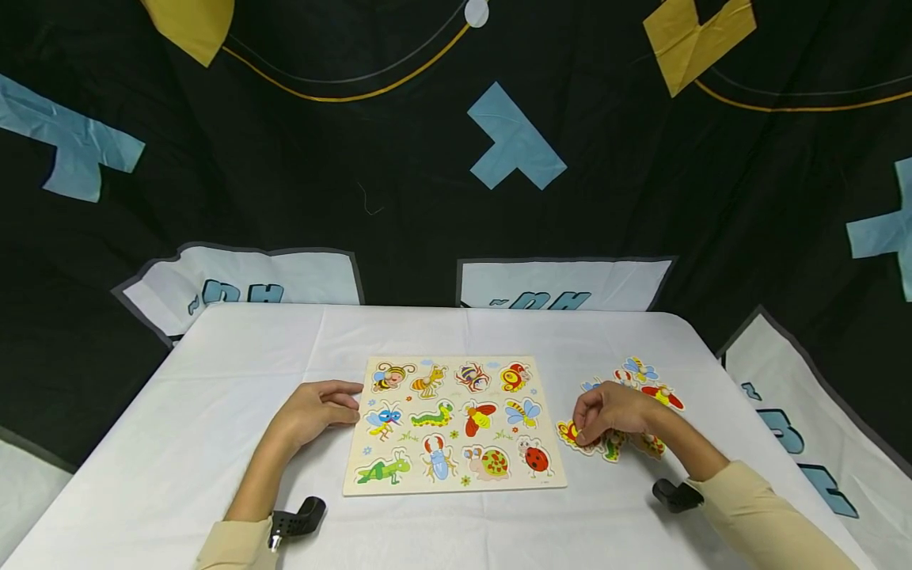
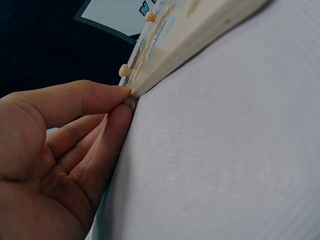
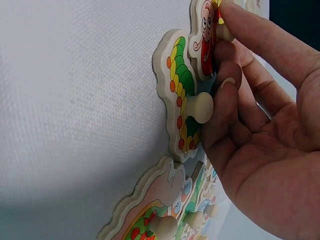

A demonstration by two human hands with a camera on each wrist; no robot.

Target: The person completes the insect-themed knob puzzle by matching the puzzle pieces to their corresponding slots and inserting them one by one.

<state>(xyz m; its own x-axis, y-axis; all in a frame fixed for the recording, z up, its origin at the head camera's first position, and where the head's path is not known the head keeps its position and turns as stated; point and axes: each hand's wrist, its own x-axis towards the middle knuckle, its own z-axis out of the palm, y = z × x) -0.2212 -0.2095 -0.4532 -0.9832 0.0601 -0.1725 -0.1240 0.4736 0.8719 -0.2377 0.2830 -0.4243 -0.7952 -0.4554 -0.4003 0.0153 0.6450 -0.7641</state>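
A wooden puzzle board (image 1: 456, 427) printed with insects lies on the table. At its left edge is my left hand (image 1: 313, 412), thumb and fingers extended; in the left wrist view the fingertips meet right at the board's corner (image 2: 142, 90). To the board's right, my right hand (image 1: 616, 412) reaches over a loose cluster of puzzle pieces. Its thumb and fingers pinch the knob of a red-and-yellow butterfly piece (image 3: 205, 37). Beside it lies a caterpillar piece (image 3: 175, 90) with a pale round knob, close to my curled fingers. A snail piece (image 3: 145, 205) lies lower in that view.
More knobbed pieces, among them a red winged one (image 1: 663, 396) and a blue dragonfly (image 1: 640, 368), lie behind the right hand. A white cloth covers the table (image 1: 178, 443). Beyond its far edge hangs a black curtain (image 1: 399, 190).
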